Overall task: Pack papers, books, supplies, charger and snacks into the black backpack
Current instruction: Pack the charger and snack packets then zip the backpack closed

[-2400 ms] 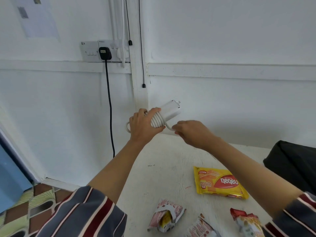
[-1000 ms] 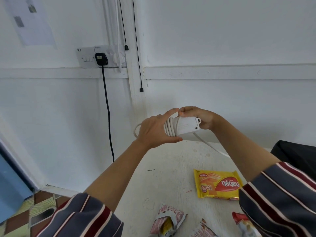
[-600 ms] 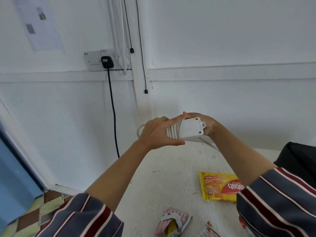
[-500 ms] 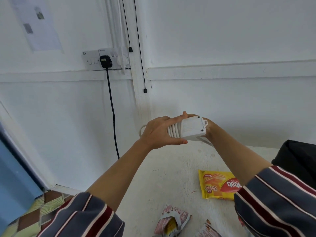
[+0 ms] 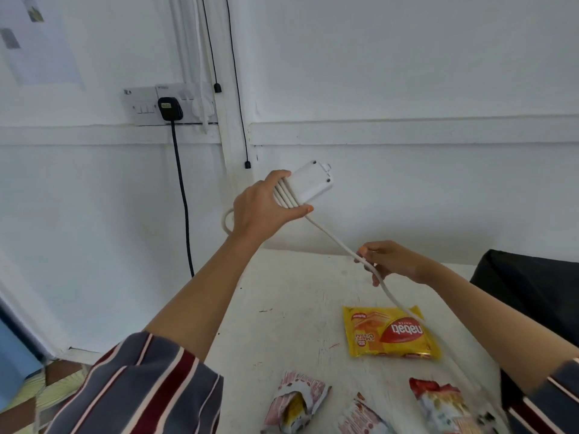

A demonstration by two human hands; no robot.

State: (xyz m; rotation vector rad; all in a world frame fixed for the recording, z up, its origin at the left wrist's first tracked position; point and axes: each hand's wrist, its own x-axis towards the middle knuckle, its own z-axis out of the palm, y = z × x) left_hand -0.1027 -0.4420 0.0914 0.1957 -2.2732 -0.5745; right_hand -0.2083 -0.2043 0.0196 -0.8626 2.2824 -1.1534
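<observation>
White charger [image 5: 308, 183], yellow wafer packet [image 5: 390, 335], black backpack [image 5: 532, 283], striped sleeves [image 5: 141, 386]

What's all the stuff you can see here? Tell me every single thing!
table: one, white, centre.
backpack: one, black, far right.
wafer packet: one, yellow, on table.
snack packets: three, red-white, table's near edge.
plug: one, black, in wall socket, upper left.
charger: one, white, held above table.
cable: one, white, partly wound on charger, rest hanging.
left hand: one, grips charger.
right hand: one, pinches cable.
</observation>
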